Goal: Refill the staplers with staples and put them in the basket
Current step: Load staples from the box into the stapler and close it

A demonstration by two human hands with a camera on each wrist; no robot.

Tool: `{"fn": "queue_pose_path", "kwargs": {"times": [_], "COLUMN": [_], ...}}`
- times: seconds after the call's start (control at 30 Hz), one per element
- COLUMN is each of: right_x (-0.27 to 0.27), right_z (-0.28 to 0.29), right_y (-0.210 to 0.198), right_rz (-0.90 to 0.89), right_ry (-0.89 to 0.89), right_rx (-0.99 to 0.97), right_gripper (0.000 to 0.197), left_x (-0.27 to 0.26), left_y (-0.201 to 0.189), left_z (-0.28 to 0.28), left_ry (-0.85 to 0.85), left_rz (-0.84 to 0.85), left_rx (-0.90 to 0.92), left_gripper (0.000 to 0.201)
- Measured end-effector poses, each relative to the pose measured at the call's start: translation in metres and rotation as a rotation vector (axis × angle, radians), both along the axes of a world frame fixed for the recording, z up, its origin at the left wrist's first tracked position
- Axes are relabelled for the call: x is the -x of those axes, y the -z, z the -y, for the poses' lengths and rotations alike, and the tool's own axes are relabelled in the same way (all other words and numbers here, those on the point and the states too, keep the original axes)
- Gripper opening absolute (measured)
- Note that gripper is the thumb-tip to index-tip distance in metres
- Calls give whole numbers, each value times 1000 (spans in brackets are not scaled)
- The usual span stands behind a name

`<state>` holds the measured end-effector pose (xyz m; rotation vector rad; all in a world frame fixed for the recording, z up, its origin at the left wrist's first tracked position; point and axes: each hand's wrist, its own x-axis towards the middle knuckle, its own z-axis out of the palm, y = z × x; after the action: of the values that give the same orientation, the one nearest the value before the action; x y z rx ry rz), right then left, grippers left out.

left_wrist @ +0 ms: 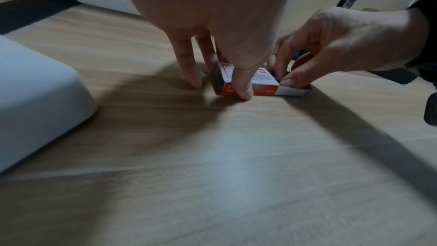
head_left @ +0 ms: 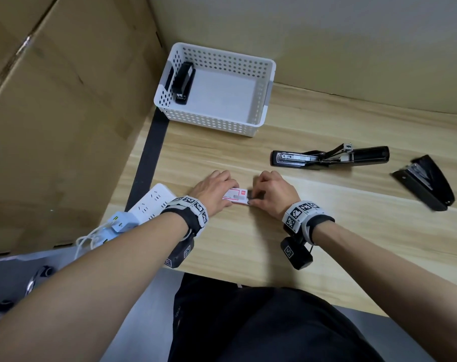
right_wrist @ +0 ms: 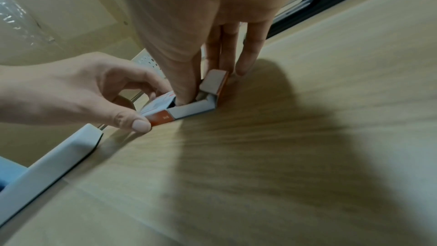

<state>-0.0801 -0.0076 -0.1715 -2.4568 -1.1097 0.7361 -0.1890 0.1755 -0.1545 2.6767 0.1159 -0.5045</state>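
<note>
Head: one stapler [head_left: 183,82] in basket [head_left: 258,121] at 12 o'clock; opened stapler [head_left: 329,158], shut stapler [head_left: 424,185] at 2 o'clock, unfilled | Left wrist: left hand [left_wrist: 212,25] pinches staple box [left_wrist: 248,81] | Right wrist: right hand [right_wrist: 201,25] thumb digs in its open end.

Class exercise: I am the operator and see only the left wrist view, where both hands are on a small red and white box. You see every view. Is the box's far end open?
Observer: Yes. In the right wrist view the staple box has its end flap up, with the right hand reaching its thumb into the opening.
Operator: Any staplers in the basket?
Observer: One closed black stapler lies along the left wall of the basket.
Operator: And outside it?
Observer: An opened stapler and a second stapler lie on the table.
</note>
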Motion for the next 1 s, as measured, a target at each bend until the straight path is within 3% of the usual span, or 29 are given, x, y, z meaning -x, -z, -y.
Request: {"fn": "queue_pose_path", "kwargs": {"times": [0.23, 0.47, 0.63, 0.8, 1.0], "right_x": [-5, -2, 1, -11, -36], "right_z": [11, 3, -8, 2, 22], "right_y": [-5, -6, -3, -3, -3], "right_rz": [-17, -35, -39, -48, -50], "right_ry": [-16, -26, 2, -10, 245], "right_rx": [27, -9, -16, -33, -51], "right_gripper": [15, 24, 9, 10, 10], "left_x": [-4, -6, -8, -13, -34], "left_y": [-4, -4, -3, -2, -2], "left_z": [2, 3, 3, 2, 1], "left_ry": [-27, -22, -15, -5, 63], "left_rz": [-38, -42, -53, -87, -200], "left_rx": [-5, -20, -36, -47, -104], "left_gripper": [43, 41, 41, 40, 42]}}
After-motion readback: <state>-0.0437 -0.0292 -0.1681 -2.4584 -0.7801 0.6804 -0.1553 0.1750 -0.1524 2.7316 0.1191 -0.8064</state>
